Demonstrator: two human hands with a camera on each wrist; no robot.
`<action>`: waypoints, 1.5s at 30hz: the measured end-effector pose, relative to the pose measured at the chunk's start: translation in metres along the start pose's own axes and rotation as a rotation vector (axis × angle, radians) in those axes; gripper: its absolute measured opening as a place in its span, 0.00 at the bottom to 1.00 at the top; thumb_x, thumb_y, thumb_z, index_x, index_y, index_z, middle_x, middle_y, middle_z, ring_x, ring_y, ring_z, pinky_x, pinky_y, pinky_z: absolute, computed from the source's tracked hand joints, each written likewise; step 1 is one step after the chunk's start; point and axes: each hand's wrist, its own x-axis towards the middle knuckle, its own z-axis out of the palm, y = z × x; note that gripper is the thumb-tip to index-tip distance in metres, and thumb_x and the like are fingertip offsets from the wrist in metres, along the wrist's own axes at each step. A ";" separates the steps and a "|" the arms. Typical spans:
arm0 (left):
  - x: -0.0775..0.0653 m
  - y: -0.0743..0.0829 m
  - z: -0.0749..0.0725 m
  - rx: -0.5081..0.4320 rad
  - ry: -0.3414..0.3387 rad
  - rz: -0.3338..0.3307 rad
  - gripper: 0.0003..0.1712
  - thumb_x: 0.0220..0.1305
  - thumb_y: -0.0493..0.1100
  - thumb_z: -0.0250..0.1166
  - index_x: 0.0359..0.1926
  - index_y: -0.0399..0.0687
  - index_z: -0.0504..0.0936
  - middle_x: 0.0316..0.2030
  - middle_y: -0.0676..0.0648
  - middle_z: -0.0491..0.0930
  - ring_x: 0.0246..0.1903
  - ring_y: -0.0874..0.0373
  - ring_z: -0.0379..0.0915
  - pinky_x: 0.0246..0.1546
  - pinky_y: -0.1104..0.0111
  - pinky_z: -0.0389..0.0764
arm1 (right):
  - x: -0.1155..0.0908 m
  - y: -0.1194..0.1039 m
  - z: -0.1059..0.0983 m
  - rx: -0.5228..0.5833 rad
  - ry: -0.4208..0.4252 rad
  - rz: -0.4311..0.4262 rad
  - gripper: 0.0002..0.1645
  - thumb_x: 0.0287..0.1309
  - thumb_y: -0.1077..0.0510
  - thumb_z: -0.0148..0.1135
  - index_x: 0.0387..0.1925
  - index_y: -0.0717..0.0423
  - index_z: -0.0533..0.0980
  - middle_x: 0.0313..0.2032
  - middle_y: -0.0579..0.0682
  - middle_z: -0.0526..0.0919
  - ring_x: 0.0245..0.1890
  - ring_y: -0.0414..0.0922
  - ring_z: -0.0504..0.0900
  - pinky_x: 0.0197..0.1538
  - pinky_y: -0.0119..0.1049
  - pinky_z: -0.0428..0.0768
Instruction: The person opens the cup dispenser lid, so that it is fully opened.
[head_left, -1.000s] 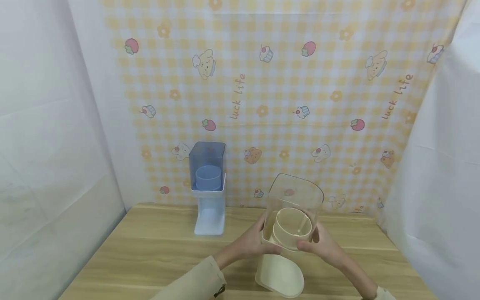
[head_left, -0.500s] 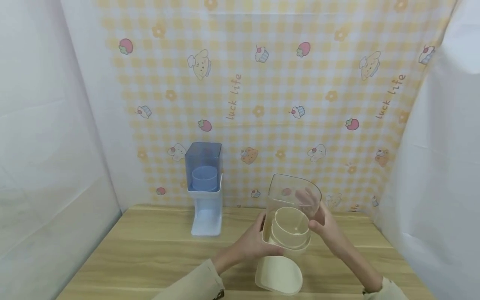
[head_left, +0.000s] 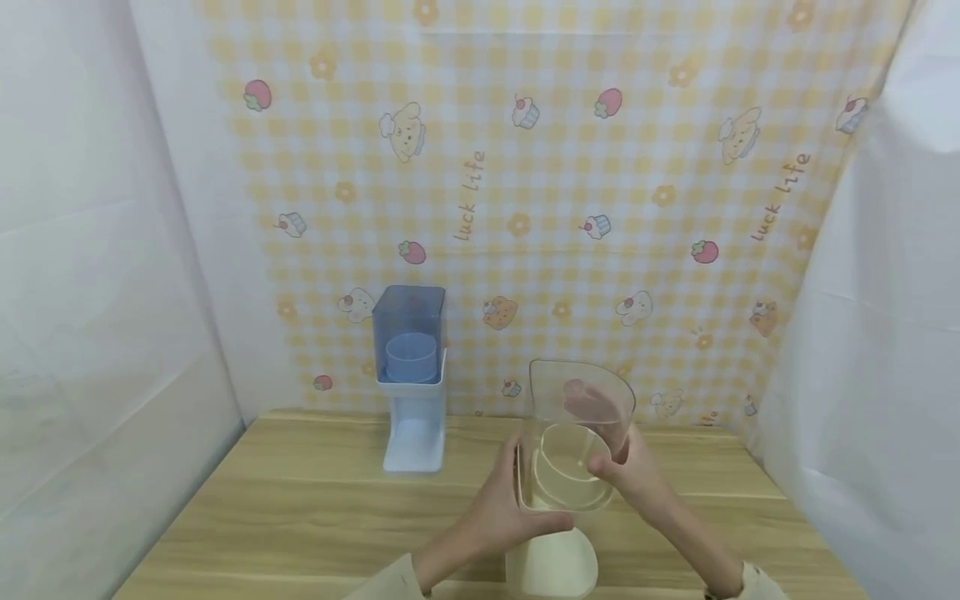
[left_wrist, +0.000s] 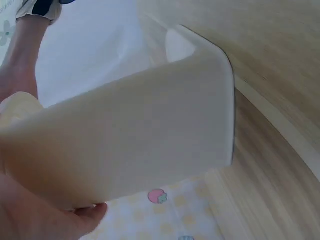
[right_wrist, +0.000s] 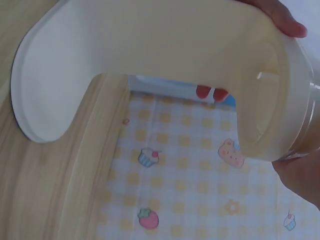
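Observation:
A cream dispenser [head_left: 552, 567] stands in front of me in the head view, with a flat foot, an upright back and a clear box-like cover [head_left: 555, 392] on top. A round cream ring [head_left: 573, 462] shows through the cover. My left hand [head_left: 506, 512] grips the dispenser's left side, thumb across the front below the cover. My right hand [head_left: 641, 479] holds the cover's right side, thumb at the front, fingers seen through the clear wall. In the left wrist view the plain back panel [left_wrist: 135, 135] hides much of the left hand. Whether the foot touches the table cannot be told.
A similar blue dispenser [head_left: 416, 429] with a dark translucent cover stands at the back left of the wooden table [head_left: 322, 500]. Behind hangs a yellow checked cloth [head_left: 555, 183]. White sheets [head_left: 90, 275] enclose both sides.
My right hand has shifted from the front edge up the cover's side and re-gripped, its fingers now behind the clear wall. The dispenser has moved slightly down and left in view.

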 end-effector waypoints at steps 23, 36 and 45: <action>0.003 -0.012 -0.001 -0.181 -0.040 0.163 0.54 0.52 0.52 0.78 0.70 0.63 0.50 0.61 0.50 0.68 0.55 0.58 0.75 0.57 0.68 0.80 | 0.024 0.014 0.015 0.152 0.068 -0.362 0.52 0.68 0.38 0.57 0.75 0.66 0.46 0.67 0.59 0.71 0.62 0.48 0.78 0.66 0.35 0.73; 0.003 -0.014 -0.002 -0.134 -0.004 0.147 0.56 0.51 0.52 0.79 0.71 0.66 0.49 0.61 0.52 0.68 0.56 0.59 0.74 0.58 0.68 0.79 | 0.028 0.018 0.023 0.115 0.175 -0.396 0.48 0.69 0.41 0.56 0.73 0.69 0.50 0.64 0.58 0.75 0.57 0.49 0.82 0.62 0.37 0.76; 0.003 -0.014 -0.002 -0.145 -0.018 0.167 0.57 0.52 0.55 0.78 0.72 0.65 0.48 0.64 0.51 0.66 0.60 0.57 0.71 0.59 0.69 0.77 | 0.026 0.016 0.022 0.070 0.186 -0.367 0.47 0.71 0.42 0.54 0.73 0.69 0.50 0.65 0.57 0.74 0.58 0.47 0.82 0.65 0.35 0.73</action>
